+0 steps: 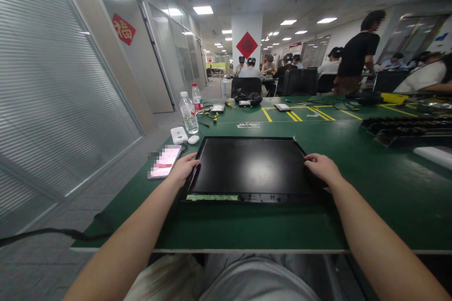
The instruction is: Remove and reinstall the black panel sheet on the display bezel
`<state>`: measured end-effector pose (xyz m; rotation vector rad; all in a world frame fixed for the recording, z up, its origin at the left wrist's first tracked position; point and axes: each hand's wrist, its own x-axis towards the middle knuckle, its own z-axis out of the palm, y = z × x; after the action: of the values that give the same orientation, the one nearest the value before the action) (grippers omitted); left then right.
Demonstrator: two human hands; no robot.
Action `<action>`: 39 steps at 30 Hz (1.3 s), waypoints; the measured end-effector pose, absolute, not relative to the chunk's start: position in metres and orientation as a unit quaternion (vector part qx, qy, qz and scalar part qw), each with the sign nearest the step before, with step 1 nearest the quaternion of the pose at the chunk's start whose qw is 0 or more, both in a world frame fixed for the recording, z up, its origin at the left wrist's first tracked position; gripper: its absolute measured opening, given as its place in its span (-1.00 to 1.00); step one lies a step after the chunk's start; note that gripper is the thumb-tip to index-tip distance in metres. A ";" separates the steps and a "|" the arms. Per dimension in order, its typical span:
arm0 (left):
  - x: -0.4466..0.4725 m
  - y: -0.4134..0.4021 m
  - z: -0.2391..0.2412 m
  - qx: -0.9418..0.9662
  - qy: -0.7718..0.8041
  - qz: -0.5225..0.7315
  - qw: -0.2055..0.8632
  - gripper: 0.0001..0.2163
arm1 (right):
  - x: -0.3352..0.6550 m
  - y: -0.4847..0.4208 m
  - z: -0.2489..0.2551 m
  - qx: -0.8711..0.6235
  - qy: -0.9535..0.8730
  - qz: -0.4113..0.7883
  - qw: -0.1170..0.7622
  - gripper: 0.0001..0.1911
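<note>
in the head view, a flat black panel [251, 169] lay in the middle of the green table [370, 197], close to the front edge. the left hand [183, 169] curled its fingers round the left side. the right hand [323, 168] sat on the right side with fingers bent; i could not tell if it squeezed. a hand on each side likely stopped sliding. the panel looked smooth, shiny and hard, with a thin green strip [212, 197] along the near edge. a phone [165, 162] lay just beside the left hand.
</note>
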<state>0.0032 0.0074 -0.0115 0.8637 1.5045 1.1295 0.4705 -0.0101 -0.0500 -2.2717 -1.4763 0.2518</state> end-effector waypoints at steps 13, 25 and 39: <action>-0.001 0.012 -0.009 0.327 0.561 0.511 0.563 -0.14 | 0.474 -0.006 -0.051 -0.813 -0.533 0.089 0.215 -0.65; 0.002 0.005 -0.004 0.366 0.534 0.504 0.572 -0.69 | 0.473 -0.008 -0.049 -0.813 -0.537 0.088 0.208 -0.64; -0.005 0.009 -0.024 0.606 0.658 0.365 0.259 -0.78 | 0.473 -0.007 -0.050 -0.806 -0.542 0.081 0.222 -0.68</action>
<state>-0.0054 0.0089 -0.0236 1.6426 1.7830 0.9896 0.4727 -0.0065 -0.0502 -2.2273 -1.4985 0.2242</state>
